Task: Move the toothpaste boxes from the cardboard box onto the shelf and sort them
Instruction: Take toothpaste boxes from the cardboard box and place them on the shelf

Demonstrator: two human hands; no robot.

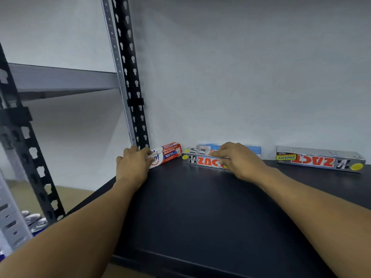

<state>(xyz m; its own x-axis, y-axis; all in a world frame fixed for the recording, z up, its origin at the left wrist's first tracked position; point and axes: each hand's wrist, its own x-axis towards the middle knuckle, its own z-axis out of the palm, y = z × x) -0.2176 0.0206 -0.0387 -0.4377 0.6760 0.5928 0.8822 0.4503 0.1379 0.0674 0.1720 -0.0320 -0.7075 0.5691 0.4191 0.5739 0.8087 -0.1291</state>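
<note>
**A:** Where are the toothpaste boxes?

**B:** All along the back edge of the dark shelf (200, 207), against the white wall. At the back left corner, just beside the black slotted upright post (130, 77), lies a red-and-white toothpaste box (170, 153). It lies flat, angled a little off the wall.

**A:** And the left hand?

**B:** The left hand (132, 163) grips that box's left end: the fingers are curled over the top and the thumb is on the front face.

**A:** What sits next to it?

**B:** A silver Zact box (200, 160), lying lengthwise near the middle of the back edge. Its left end is just beside the red-and-white box's right end. Whether they touch, I cannot tell.

**A:** The right hand?

**B:** The right hand (239, 159) holds the Zact box at its right part, with bent fingers laid along the top and the thumb against the front face. That end of the box is hidden under the hand.

**A:** Anything behind it?

**B:** A pale blue box (253, 150) between the Zact box and the wall, mostly covered by the hand.

**A:** And farther right?

**B:** A Zact Smokers box (321, 159), well apart from the others, flat near the back right, with its lettering upside down from here.

**A:** Off the shelf?

**B:** Some cans (36, 219) low at the left, past the front post.
</note>
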